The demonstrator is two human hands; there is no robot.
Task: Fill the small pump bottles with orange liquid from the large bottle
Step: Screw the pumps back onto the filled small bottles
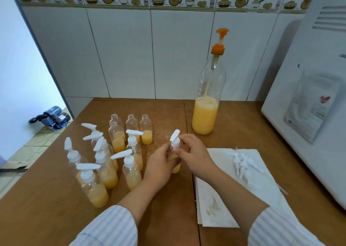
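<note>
The left hand [160,164] grips a small pump bottle [175,163] standing on the counter [168,208] while the right hand [192,152] pinches its pump collar [175,144]; light, thin, probably slippery plastic, best held round the body.

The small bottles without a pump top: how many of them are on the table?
4, in a cluster at the back of the small bottles: back left, one just before it, back middle, back right. Capped bottles in front may hide another.
</note>
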